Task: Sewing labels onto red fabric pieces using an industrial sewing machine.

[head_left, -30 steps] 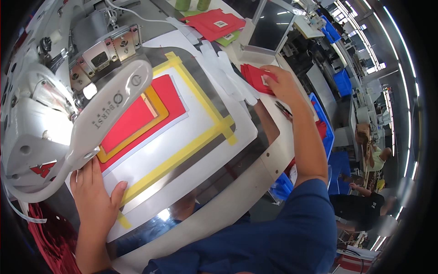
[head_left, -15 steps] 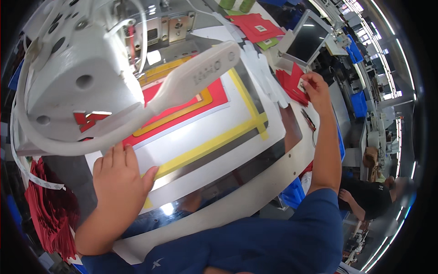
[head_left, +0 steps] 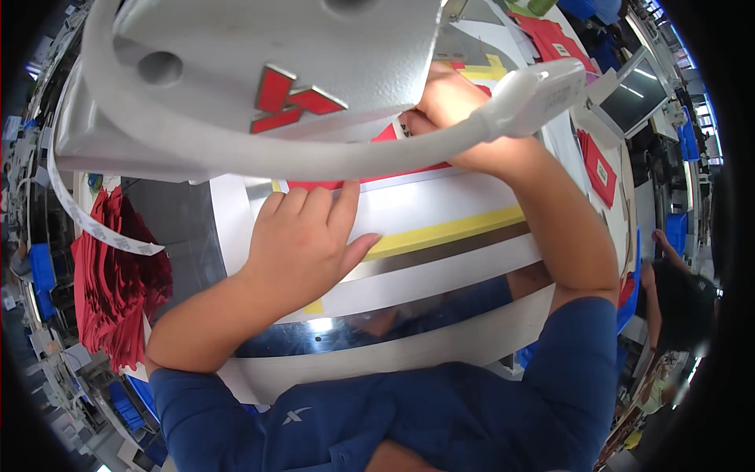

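Observation:
My left hand (head_left: pixel 303 244) lies with fingers apart on the white plate (head_left: pixel 440 200), its fingertips at the edge of the red fabric (head_left: pixel 417 170). Yellow tape (head_left: pixel 448 234) runs along the plate beside my thumb. Bent over the fabric, my right hand (head_left: pixel 460 110) reaches in beside the sewing machine head (head_left: pixel 358 47). Its fingers are closed at a small red fabric piece (head_left: pixel 384 134) with a white label; the machine head and the white cable hide part of the hand and piece.
A white handheld control (head_left: pixel 543 90) on a thick cable (head_left: pixel 314 161) crosses before the machine. Gathered dark-red fabric (head_left: pixel 118 275) hangs at the left. At the right are a stack of labelled red pieces (head_left: pixel 599 169) and a screen (head_left: pixel 635 94). Another person (head_left: pixel 680 299) is farther right.
My right hand has left the red stack with a piece and moved left, in beside the machine head. My left hand stays on the plate's edge. The view has shifted.

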The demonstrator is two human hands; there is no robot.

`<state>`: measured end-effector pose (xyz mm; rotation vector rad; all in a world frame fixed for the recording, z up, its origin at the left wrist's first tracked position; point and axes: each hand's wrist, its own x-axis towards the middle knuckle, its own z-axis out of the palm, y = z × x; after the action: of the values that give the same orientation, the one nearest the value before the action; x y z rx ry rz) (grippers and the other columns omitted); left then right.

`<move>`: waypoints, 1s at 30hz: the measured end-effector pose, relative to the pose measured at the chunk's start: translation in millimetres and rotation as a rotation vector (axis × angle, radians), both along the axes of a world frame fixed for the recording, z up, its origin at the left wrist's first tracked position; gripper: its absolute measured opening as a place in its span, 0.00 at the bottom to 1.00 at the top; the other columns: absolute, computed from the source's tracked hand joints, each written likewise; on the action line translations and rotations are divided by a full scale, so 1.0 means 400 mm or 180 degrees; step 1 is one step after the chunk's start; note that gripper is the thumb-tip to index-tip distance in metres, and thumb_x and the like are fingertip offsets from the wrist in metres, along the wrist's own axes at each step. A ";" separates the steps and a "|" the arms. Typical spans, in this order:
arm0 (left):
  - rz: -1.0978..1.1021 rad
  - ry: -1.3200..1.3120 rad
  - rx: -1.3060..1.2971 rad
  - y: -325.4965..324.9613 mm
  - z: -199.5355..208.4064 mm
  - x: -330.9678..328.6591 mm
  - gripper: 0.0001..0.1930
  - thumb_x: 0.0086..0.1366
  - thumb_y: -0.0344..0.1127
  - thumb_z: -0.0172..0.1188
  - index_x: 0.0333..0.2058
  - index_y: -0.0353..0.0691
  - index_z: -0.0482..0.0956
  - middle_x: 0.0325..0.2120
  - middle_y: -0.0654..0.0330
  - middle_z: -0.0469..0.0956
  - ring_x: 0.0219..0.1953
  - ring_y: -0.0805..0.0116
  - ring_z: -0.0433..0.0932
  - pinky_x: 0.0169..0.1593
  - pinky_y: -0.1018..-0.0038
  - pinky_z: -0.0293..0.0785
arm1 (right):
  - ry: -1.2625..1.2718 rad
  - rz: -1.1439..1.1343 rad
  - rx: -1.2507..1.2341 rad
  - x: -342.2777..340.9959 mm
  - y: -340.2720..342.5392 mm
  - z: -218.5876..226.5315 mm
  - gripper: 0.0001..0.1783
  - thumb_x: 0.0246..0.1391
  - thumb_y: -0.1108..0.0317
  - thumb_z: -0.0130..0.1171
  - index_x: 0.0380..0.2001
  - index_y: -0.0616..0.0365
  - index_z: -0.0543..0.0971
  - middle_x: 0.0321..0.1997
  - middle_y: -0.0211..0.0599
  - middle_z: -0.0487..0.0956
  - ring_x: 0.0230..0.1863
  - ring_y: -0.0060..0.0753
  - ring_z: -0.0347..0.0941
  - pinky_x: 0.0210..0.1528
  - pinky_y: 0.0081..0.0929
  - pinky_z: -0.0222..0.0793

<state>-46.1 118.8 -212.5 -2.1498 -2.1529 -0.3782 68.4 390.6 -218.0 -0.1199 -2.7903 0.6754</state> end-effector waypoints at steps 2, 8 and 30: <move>-0.0004 -0.0052 0.0056 0.006 0.003 -0.010 0.35 0.63 0.53 0.75 0.60 0.31 0.82 0.31 0.58 0.74 0.33 0.59 0.74 0.38 0.62 0.69 | -0.0087 0.0084 0.0154 -0.030 -0.003 0.002 0.10 0.55 0.79 0.59 0.41 0.66 0.81 0.44 0.60 0.83 0.46 0.70 0.78 0.55 0.53 0.74; 0.0148 -0.0042 0.0000 0.017 -0.004 -0.012 0.34 0.63 0.53 0.75 0.58 0.31 0.83 0.30 0.57 0.73 0.31 0.58 0.74 0.37 0.62 0.69 | 0.0427 0.0145 -0.0130 -0.068 0.001 -0.057 0.10 0.54 0.79 0.61 0.41 0.65 0.84 0.44 0.57 0.84 0.50 0.66 0.78 0.57 0.54 0.74; 0.0309 0.0220 -0.0123 0.029 -0.020 -0.014 0.38 0.60 0.51 0.76 0.62 0.31 0.80 0.31 0.54 0.74 0.33 0.54 0.75 0.39 0.61 0.71 | 0.0981 0.0060 0.0614 -0.041 -0.045 -0.030 0.09 0.49 0.73 0.66 0.35 0.62 0.89 0.38 0.51 0.87 0.50 0.52 0.84 0.53 0.46 0.80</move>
<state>-51.7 130.5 -220.4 -2.0359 -2.2336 -0.2534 52.2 372.5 -229.9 0.0451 -2.5427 0.3869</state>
